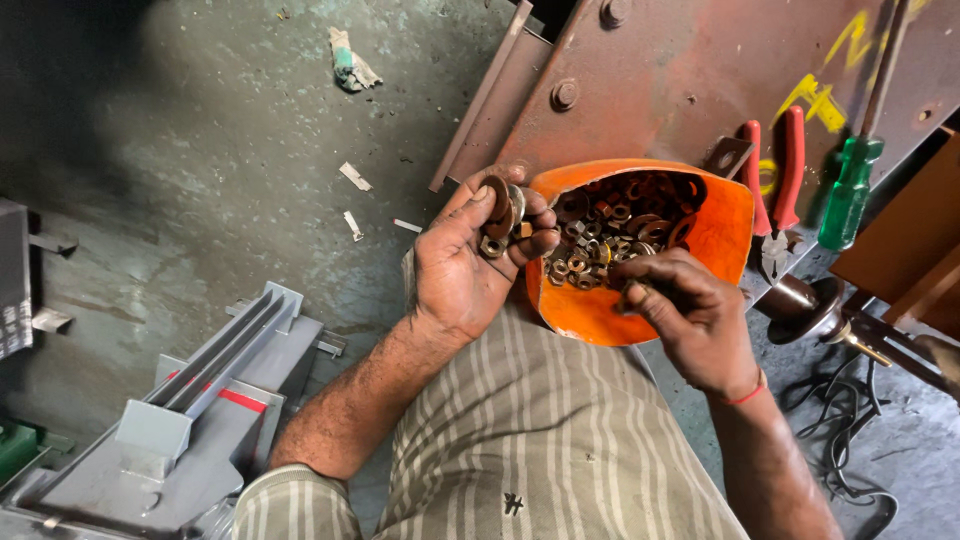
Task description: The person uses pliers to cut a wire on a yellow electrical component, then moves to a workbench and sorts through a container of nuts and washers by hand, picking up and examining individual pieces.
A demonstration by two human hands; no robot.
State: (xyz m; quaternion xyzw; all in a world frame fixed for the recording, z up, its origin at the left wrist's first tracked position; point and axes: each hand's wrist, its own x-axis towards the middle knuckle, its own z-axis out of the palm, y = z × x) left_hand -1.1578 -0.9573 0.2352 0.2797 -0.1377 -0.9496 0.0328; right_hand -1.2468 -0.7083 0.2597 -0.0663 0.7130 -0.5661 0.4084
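A few washers and nuts (500, 215) are cupped in the left hand (470, 260), palm up, with the thumb pressed over a large brown washer so that the small stack is pinned against the curled fingers. The right hand (685, 310) is held knuckles up at the near rim of the orange container (722, 232), its fingertips drawn together as if pinching a small piece; what is between them cannot be made out.

The container is seen to be well filled with mixed rusty nuts and washers (615, 235), so only a handful has been taken out and by far the greater part is judged left inside. Both hands are held above the lap, over a striped shirt (540, 430).

Room is tight on the right. A rusty steel beam (690, 80) with bolt heads runs just behind the container, and red-handled pliers (772, 175) and a green-handled screwdriver (850, 190) are propped against it, just beside the container's far edge. A round metal part (805, 305) and black cable (850, 430) lie near the right wrist. More open space is found on the left, where the concrete floor (230, 130) carries only scraps, with a grey metal channel assembly (200, 400) well apart below the left forearm.
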